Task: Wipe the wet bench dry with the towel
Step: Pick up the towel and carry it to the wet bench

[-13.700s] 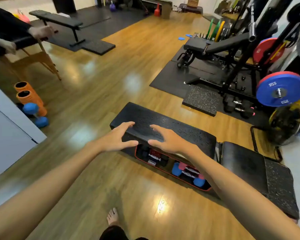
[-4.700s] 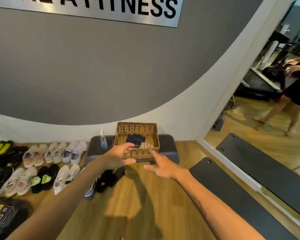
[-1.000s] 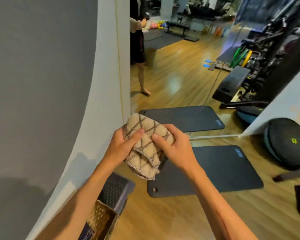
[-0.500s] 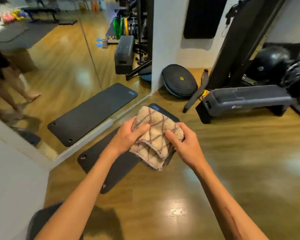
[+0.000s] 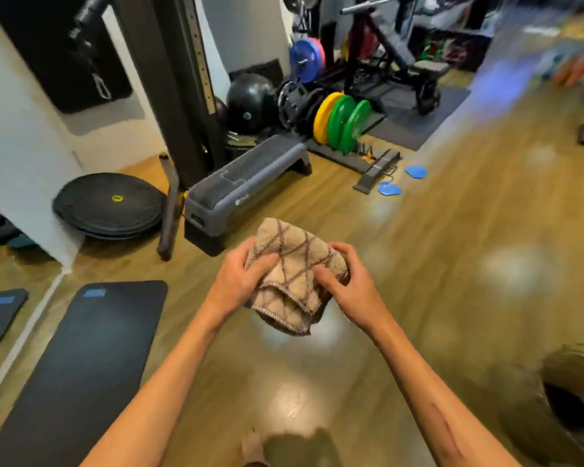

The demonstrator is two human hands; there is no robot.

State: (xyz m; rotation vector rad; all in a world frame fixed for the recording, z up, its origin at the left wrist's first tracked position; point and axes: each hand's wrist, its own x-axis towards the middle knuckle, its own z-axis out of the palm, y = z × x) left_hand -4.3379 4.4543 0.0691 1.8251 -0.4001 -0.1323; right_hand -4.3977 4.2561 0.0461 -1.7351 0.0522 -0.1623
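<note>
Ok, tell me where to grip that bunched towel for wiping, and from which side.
Judging by its pose, the towel is best taken across its domed upper fold, from above. The left hand and right hand now pinch its two sides, and the stitched hem hangs loose below. One palm spread over the top would probably leave that lower layer free to press flat.

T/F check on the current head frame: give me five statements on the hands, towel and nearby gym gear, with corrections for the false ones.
1. Both hands grip the towel. True: left hand and right hand hold it.
2. The towel lies on the floor. False: it is held above the wooden floor.
3. The towel is plain white. False: beige with brown crossing lines.
4. A grey step platform stands beyond the towel. True.
5. The green weight plates lie flat in a pile. False: they stand on edge in a rack.
</note>
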